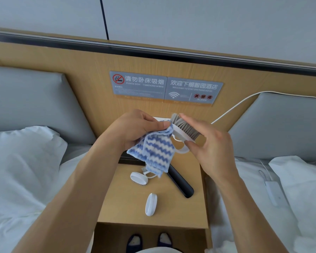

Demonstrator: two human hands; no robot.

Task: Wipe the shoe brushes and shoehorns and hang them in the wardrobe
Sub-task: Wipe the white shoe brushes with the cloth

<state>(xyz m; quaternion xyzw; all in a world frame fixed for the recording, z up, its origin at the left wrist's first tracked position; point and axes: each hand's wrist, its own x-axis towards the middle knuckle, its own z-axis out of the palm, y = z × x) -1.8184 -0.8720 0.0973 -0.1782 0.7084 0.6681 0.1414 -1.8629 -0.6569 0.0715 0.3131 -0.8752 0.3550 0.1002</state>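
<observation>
My right hand (210, 143) holds a white shoe brush (182, 131) with grey bristles, its bristles turned up and its loop handle pointing down. My left hand (135, 130) grips a blue-and-white striped cloth (155, 152) and presses it against the brush's white base. On the wooden nightstand (171, 210) below lie a second white brush (139, 178) with a small brush beside it, a white oval piece (151, 204), and a long black shoehorn (180, 181), partly hidden by the hanging cloth.
White pillows and bedding flank the nightstand on the left (20, 161) and right (281, 189). A white charger with cable (274, 192) lies on the right bed. Two grey signs (164, 88) hang on the wooden headboard. My slippered feet (150, 241) show below.
</observation>
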